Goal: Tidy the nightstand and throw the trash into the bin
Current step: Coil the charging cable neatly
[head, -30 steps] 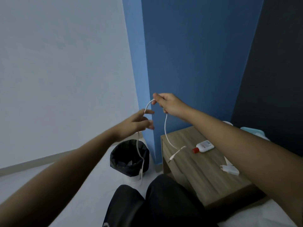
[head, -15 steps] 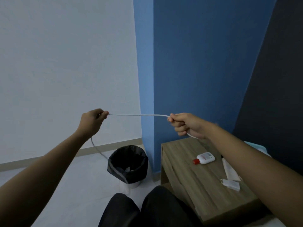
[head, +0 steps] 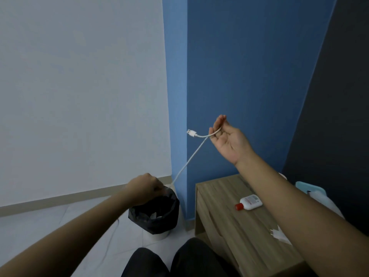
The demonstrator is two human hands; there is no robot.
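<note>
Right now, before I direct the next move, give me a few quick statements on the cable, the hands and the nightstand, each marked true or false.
1. The white cable runs from one hand to the other. True.
2. The USB plug rests on the nightstand. False: it sticks out in the air beside the right hand.
3. The left hand has its grip on the cable close to the rim of the bin. True.
4. The red-capped bottle stands upright. False: it lies on its side on the nightstand.
5. The bin has no liner. False: a black bag lines it.
</note>
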